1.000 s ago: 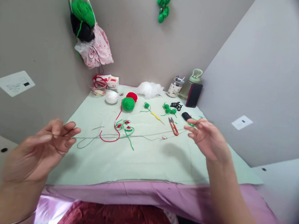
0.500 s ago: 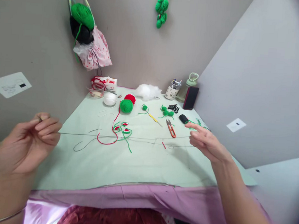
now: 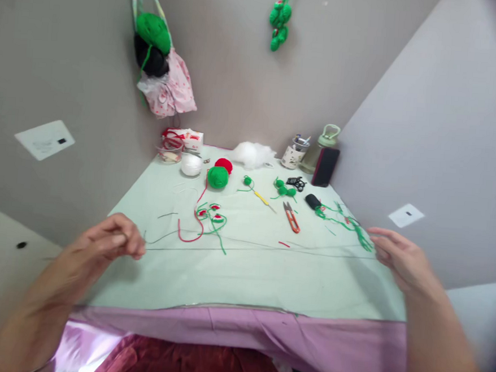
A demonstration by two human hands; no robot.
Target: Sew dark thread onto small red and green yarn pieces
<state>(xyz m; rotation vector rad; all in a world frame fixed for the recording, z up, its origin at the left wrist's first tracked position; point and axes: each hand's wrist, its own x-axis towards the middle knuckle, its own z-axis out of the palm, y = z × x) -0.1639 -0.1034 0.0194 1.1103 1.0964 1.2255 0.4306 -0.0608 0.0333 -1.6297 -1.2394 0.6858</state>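
Observation:
A thin dark thread [image 3: 243, 250] runs nearly straight across the front of the table, between my two hands. At the left, my left hand [image 3: 112, 239] is closed, its fingers pinched on one end of it. My right hand [image 3: 396, 254] is at the right edge, fingers closed around the other end; the exact grip is partly hidden. A second thread strand lies a little behind. Red-and-white crochet pieces with green edges [image 3: 217, 218] lie near the middle left, with a red yarn strand [image 3: 190, 241] beside them. Orange-handled thread snips [image 3: 291, 218] lie right of centre.
Green [image 3: 218, 177], red [image 3: 224, 164] and white yarn balls [image 3: 191, 165] stand at the back left. A yellow crochet hook [image 3: 262, 199], small green balls [image 3: 283, 189] and a black piece with green yarn [image 3: 313, 201] lie further right. White stuffing [image 3: 252, 154], a pen cup [image 3: 295, 154], bottle [image 3: 325, 140] and phone [image 3: 326, 166] line the back.
My right hand has moved right, uncovering the green yarn. My left hand has shifted right and turned its back toward me. The thread between them sits nearer the table front.

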